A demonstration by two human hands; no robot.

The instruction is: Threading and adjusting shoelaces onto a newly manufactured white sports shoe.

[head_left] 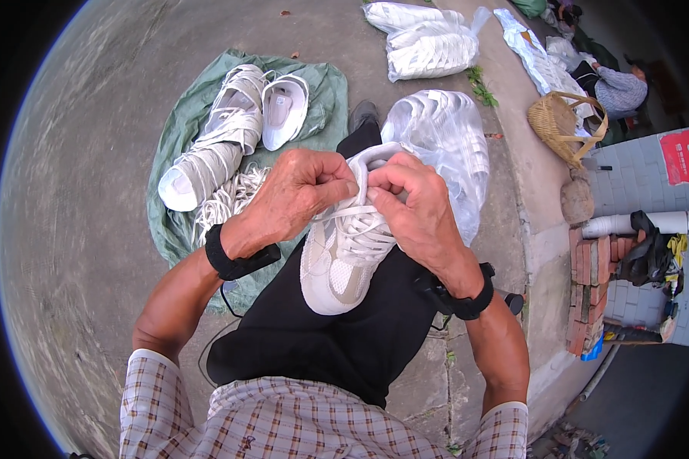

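A white and beige sneaker [332, 269] rests on my black-trousered lap, toe toward me and collar away. Pale shoelace [365, 232] crosses its front in rows. My left hand [298, 191] pinches at the left side of the shoe's opening, near the tongue. Opposite it, my right hand [419, 205] is closed on the right edge by the top eyelets, thumb and forefinger pressed together. Whether a lace end lies between the fingertips is too small to make out. Both wrists wear black straps with small devices.
On a green woven sheet [325, 92] at left lie nested pale shoes [237, 115], a single upturned shoe [285, 111] and a heap of laces [226, 200]. Clear bags of shoes [444, 145] stand ahead. A wicker basket [556, 126], stacked bricks [587, 287] and a seated person are at right.
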